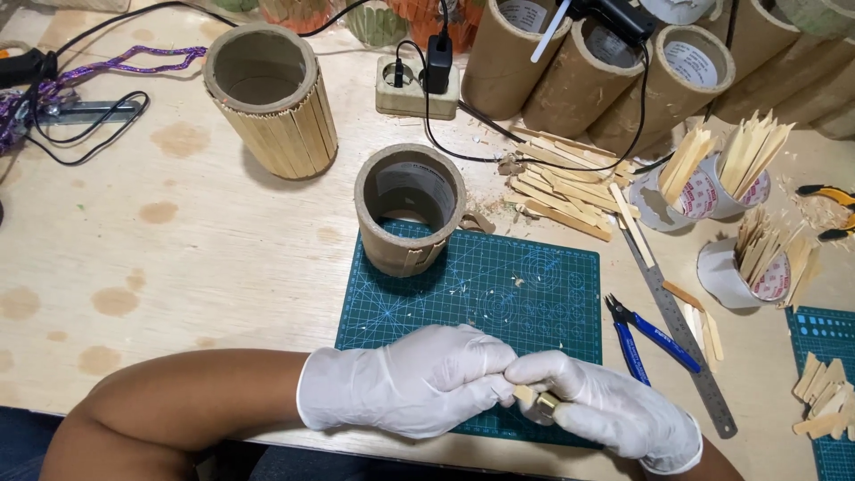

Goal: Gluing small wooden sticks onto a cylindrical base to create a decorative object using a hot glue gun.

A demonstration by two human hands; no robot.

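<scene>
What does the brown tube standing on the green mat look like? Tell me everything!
The tube is a short, thick-walled cardboard cylinder, brown, standing upright with its open end up. It is hollow, with a pale paper label inside. A few flat wooden sticks cling to the lower front of its wall; the rest is bare. It stands on the far left corner of the green cutting mat, partly over the mat's edge. Neither gloved hand touches it.

A small, pale wooden stick piece (525, 395) is held level between two white-gloved hands, just above the near edge of the green cutting mat (499, 294).
</scene>
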